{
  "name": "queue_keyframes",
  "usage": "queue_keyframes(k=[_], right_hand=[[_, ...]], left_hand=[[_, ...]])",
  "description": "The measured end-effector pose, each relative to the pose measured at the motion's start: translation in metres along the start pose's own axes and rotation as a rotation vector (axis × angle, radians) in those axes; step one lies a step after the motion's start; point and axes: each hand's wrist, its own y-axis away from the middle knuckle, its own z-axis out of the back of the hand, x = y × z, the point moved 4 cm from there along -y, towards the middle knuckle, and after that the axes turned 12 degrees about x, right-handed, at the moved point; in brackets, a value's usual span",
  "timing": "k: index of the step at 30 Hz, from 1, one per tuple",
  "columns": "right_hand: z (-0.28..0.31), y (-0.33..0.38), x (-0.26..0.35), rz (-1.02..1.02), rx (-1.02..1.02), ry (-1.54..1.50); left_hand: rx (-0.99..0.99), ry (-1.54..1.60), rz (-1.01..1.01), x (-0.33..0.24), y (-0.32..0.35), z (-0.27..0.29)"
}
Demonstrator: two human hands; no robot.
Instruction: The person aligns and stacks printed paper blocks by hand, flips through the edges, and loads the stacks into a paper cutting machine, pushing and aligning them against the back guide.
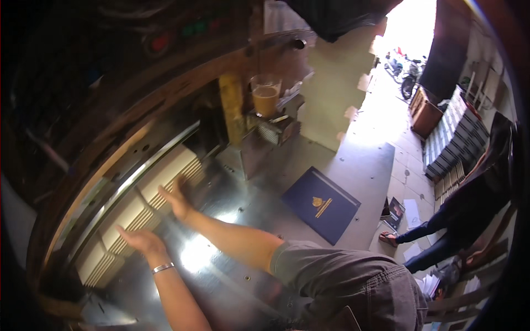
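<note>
Under the dark machine's long metal bar stand several stacks of cream paper or book blocks (148,187) side by side. My left hand (144,241), with a silver band on its wrist, is at the nearer stacks, thumb and fingers apart. Farther along the row my right hand (175,199) reaches to another stack, its fingers stretched out. Neither hand holds anything; whether the fingertips press on the paper I cannot tell. Both forearms cross the shiny metal table (259,204). To their right lies a dark blue hard cover (321,205) with a gold emblem.
A glass of milky brown drink (266,99) stands on a metal block (276,131) beside a yellow post (232,107). The machine's curved front edge (160,94) overhangs the stacks. Right of the table, a person in dark clothes (447,212) is near stacked boards (455,132) and papers on the floor.
</note>
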Motion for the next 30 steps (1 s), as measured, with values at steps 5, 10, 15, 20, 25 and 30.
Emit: queue_keyframes(k=[5,10,15,20,25,30], right_hand=[[-0.015,0.011,0.017,0.034,-0.005,0.040],[0.006,-0.001,0.016,-0.032,-0.037,0.296],[0.005,-0.004,0.035,0.116,0.077,0.059],[0.012,-0.005,0.021,0.025,0.110,-0.084],[0.011,-0.001,0.015,0.018,0.154,-0.206],[0.016,-0.001,0.015,0.007,0.147,-0.193]], left_hand=[[-0.121,0.037,-0.029,-0.001,-0.006,0.005],[-0.090,0.150,0.028,0.034,-0.030,0.017],[-0.066,0.035,-0.049,0.044,-0.046,0.032],[-0.026,-0.028,-0.014,0.039,-0.035,0.018],[-0.138,-0.043,0.059,0.036,-0.024,0.023],[-0.050,-0.006,0.040,0.024,-0.016,0.007]])
